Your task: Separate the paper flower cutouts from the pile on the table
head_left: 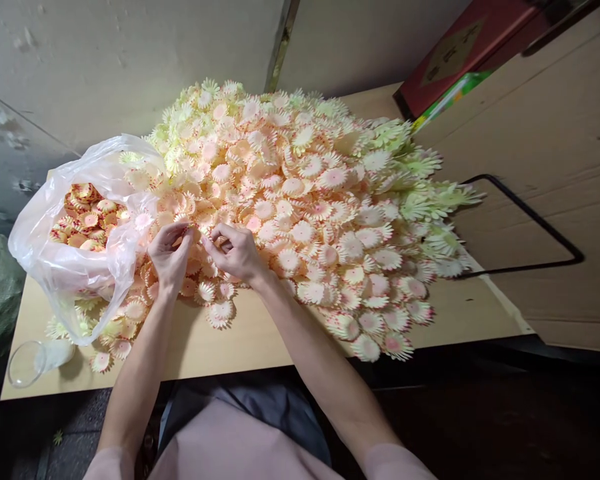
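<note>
My left hand (170, 255) is closed in a pinch at the front left of a large heap of artificial flower heads (300, 193). Close by on its right, my right hand (235, 251) has its fingers curled and its thumb pointing toward the left fingertips. Whatever small piece sits between the fingertips is too small to make out against the flowers. The flower heads are pale pink and cream with fringed, red-tipped edges, turning greenish at the back and right. Left of my hands, an open clear plastic bag (117, 270) holds darker, red-edged flower pieces (87, 217).
A clear cup (50, 357) lies near the left front corner of the wooden table (240, 343). At right stand a cardboard sheet (540, 167), a bent black metal rod (535, 220) and a red box (460, 53). The wall closes off the back.
</note>
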A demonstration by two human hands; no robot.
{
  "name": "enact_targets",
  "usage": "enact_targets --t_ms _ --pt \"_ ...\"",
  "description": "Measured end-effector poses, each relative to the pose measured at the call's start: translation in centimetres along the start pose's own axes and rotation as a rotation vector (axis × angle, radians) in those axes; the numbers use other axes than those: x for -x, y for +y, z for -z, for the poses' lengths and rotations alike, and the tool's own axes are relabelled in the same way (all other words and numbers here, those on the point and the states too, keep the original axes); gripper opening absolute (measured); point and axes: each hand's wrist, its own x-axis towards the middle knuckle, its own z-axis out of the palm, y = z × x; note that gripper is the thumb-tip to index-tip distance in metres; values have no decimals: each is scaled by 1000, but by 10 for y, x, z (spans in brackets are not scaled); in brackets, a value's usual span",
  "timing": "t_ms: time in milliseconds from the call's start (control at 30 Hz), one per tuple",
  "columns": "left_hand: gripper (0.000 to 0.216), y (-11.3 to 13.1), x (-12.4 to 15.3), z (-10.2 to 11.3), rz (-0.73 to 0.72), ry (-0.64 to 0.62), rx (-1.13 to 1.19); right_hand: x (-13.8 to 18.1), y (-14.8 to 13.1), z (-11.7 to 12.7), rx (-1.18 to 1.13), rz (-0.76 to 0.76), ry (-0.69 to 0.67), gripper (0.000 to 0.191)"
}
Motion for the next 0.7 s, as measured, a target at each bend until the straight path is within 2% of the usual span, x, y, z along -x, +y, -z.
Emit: enact_targets --t_ms 200,333,500,700 --pt "21 2 9 1 -102 -174 -18 1 5 0 61 -59 131 14" --pt "16 1 11 0 -231 -217 -93 2 5 2 138 -27 165 18" --pt "23 2 5 2 -283 -195 -203 0 8 0 197 80 77 28" --pt "24 -2 5 3 -234 -205 -297 0 8 -1 169 130 10 37"
